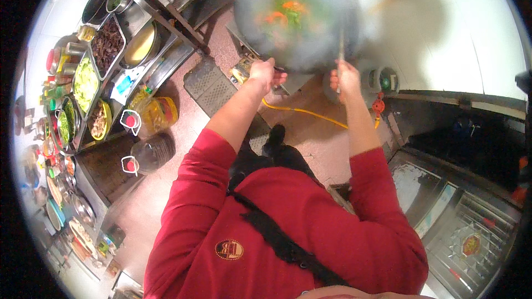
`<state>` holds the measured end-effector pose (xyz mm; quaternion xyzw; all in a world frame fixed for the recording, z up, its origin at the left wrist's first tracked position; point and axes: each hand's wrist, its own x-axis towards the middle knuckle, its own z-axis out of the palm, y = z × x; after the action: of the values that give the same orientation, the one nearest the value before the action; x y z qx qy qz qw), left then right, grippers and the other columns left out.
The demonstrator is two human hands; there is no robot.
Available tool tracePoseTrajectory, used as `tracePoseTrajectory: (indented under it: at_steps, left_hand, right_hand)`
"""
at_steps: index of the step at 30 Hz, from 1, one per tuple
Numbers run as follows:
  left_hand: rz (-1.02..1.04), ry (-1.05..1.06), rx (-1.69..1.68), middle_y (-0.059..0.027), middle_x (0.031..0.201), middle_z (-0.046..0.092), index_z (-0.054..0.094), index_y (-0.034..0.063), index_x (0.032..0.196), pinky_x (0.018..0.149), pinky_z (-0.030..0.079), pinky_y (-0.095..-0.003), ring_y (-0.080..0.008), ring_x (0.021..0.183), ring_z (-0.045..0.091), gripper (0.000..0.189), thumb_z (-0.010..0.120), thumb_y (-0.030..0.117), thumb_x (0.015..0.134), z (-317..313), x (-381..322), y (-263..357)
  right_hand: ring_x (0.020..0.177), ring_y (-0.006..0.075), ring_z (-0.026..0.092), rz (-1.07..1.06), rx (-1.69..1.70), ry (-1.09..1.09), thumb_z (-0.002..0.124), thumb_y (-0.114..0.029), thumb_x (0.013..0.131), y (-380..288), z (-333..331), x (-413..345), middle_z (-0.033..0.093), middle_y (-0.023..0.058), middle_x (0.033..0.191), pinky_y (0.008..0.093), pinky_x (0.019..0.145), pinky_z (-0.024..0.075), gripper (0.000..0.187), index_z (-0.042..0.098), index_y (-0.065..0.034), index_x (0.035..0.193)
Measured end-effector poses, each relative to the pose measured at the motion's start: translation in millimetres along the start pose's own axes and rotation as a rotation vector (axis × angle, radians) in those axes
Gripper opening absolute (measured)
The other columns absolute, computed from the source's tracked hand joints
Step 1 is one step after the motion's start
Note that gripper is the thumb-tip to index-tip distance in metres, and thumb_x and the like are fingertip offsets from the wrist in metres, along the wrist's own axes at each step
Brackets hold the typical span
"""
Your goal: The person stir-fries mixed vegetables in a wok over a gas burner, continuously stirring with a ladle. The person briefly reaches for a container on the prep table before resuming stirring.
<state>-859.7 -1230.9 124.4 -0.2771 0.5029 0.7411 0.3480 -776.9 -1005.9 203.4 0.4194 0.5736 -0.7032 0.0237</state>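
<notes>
A large dark wok at the top of the view holds green vegetables and orange slices, blurred by thick steam. My left hand is closed at the wok's near left edge, around what looks like its handle; the handle is mostly hidden. My right hand grips the long thin handle of a cooking utensil that reaches over the right side of the wok. The utensil's head cannot be made out in the steam.
Trays of dark shredded food and sliced green vegetable stand on the left counter. An oil jug and a jug of dark liquid are on the floor. A yellow gas hose runs below the wok to a gas cylinder.
</notes>
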Motion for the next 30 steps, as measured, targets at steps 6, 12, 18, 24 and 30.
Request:
tracePoseTrajectory:
  at_steps: [6,12,18,24,30]
  left_hand:
    - [-0.041,-0.024,0.043,-0.0187,0.094,0.064,0.047,-0.0048,0.114,0.061,0.061,-0.0441,-0.0309,0.072,0.068,0.027,0.046,0.018,0.099,-2.9,-1.4,1.3]
    - [-0.019,-0.008,0.051,-0.0196,0.096,0.064,0.049,-0.0053,0.109,0.063,0.061,-0.0455,-0.0318,0.073,0.069,0.026,0.047,0.019,0.099,-3.7,-2.8,6.3]
    - [-0.022,-0.015,0.039,-0.0210,0.097,0.063,0.048,-0.0065,0.108,0.065,0.061,-0.0473,-0.0346,0.077,0.069,0.027,0.047,0.019,0.099,-4.4,-0.8,5.2]
    - [-0.070,-0.044,0.054,-0.0226,0.102,0.060,0.043,-0.0070,0.113,0.063,0.061,-0.0467,-0.0355,0.077,0.068,0.029,0.046,0.018,0.099,-10.3,5.9,9.6]
    - [-0.054,-0.096,0.061,-0.0213,0.100,0.063,0.049,-0.0056,0.112,0.066,0.061,-0.0464,-0.0360,0.081,0.069,0.028,0.048,0.018,0.096,-17.8,9.5,6.7]
  right_hand:
    - [0.047,0.0050,0.036,0.217,0.141,-0.309,0.050,-0.030,0.101,-9.4,3.6,-5.5,0.046,-0.0006,0.068,0.0199,0.038,0.0290,0.029,0.053,-0.0057,0.117]
    - [0.045,0.0117,0.044,-0.023,-0.083,-0.110,0.054,-0.030,0.099,-32.9,29.2,31.3,0.053,0.0035,0.067,0.0272,0.037,0.0372,0.024,0.056,-0.0058,0.100]
    - [0.060,0.0284,0.060,-0.452,-0.842,-0.285,0.049,-0.031,0.099,35.4,56.3,-1.5,0.060,0.0144,0.073,0.0419,0.050,0.0474,0.027,0.054,-0.0065,0.108]
    - [0.075,0.0409,0.066,-0.609,-1.622,0.057,0.056,-0.030,0.094,85.1,-84.6,-44.5,0.067,0.0218,0.085,0.0509,0.067,0.0536,0.040,0.049,-0.0126,0.129]
    - [0.085,0.0359,0.067,-0.318,-1.128,-0.065,0.056,-0.023,0.094,-32.3,-114.8,-158.0,0.068,0.0193,0.091,0.0416,0.073,0.0518,0.035,0.059,-0.0056,0.124]
